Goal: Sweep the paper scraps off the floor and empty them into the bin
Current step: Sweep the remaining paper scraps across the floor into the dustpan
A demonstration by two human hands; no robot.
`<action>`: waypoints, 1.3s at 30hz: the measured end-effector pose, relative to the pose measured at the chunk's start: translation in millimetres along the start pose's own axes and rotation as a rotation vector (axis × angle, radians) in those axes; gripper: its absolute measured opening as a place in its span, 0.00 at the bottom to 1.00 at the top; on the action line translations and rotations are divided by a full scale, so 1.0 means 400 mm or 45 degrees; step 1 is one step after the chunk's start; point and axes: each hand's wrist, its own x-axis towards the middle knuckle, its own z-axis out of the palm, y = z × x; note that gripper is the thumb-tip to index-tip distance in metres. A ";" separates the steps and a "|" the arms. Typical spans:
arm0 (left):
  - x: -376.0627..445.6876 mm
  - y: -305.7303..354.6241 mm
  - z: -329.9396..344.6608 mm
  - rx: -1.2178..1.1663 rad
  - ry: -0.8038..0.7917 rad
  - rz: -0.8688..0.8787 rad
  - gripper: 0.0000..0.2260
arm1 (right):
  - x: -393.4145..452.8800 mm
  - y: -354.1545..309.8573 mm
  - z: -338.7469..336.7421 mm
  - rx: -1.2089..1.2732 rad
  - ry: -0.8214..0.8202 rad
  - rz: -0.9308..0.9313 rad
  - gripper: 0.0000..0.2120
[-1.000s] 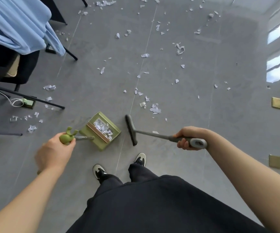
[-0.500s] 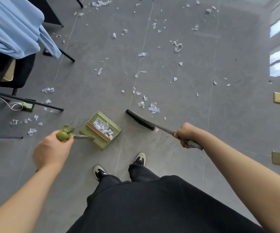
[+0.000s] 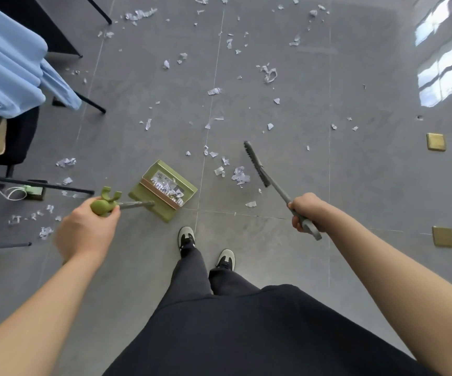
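A green dustpan [image 3: 149,204] stands on the grey floor ahead of my feet, with torn paper inside it. My left hand [image 3: 84,229] grips the green knob at the end of its handle. My right hand [image 3: 305,213] grips the grey handle of a broom [image 3: 257,164], whose dark head lies to the right of a small heap of paper scraps [image 3: 238,175]. Many more scraps [image 3: 269,74] are scattered across the floor further out. No bin is in view.
A chair draped with a blue cloth [image 3: 8,66] and black table legs [image 3: 35,184] stand at the left, with a white cable and plug [image 3: 32,191] under them. Two brass floor plates [image 3: 435,142] sit at the right. My shoes [image 3: 187,237] are just behind the dustpan.
The broom head has swung from right beside the dustpan out to the right and away, past the small heap of scraps. The dustpan and my left hand have stayed in place.
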 end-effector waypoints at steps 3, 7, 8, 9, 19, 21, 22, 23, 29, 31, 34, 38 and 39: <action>0.038 0.019 -0.001 0.006 -0.022 0.028 0.13 | 0.013 0.011 0.022 0.126 -0.002 0.062 0.04; 0.094 0.032 0.000 0.028 -0.065 0.038 0.13 | -0.004 0.021 0.070 0.225 -0.059 0.169 0.05; 0.113 0.037 0.000 0.035 -0.082 0.046 0.14 | -0.012 0.018 0.089 0.238 -0.085 0.200 0.05; 0.130 0.042 -0.001 0.038 -0.106 0.050 0.14 | -0.018 0.011 0.109 0.269 -0.106 0.225 0.05; 0.302 0.037 -0.001 0.085 -0.185 0.118 0.12 | -0.008 -0.204 0.292 1.070 -0.291 0.254 0.08; 0.326 0.032 -0.003 0.078 -0.198 0.125 0.12 | 0.006 -0.232 0.301 1.118 -0.351 0.263 0.09; 0.339 0.030 -0.006 0.075 -0.207 0.128 0.12 | 0.011 -0.245 0.304 1.121 -0.376 0.263 0.08; 0.350 0.028 -0.008 0.066 -0.214 0.127 0.12 | 0.016 -0.255 0.303 1.110 -0.387 0.259 0.08; 0.407 0.006 -0.011 0.014 -0.225 0.115 0.10 | 0.007 -0.367 0.308 0.657 -0.172 0.096 0.05; 0.420 -0.001 -0.011 0.010 -0.214 0.094 0.10 | 0.029 -0.405 0.321 0.411 -0.057 0.007 0.05; 0.441 -0.009 -0.007 -0.002 -0.207 0.069 0.10 | 0.074 -0.457 0.341 0.033 0.088 -0.080 0.05; 0.466 -0.011 -0.008 -0.039 -0.200 0.036 0.11 | 0.126 -0.526 0.368 -0.127 0.157 -0.146 0.05; 0.471 -0.012 -0.007 -0.042 -0.200 0.032 0.11 | 0.140 -0.544 0.377 -0.134 0.153 -0.153 0.05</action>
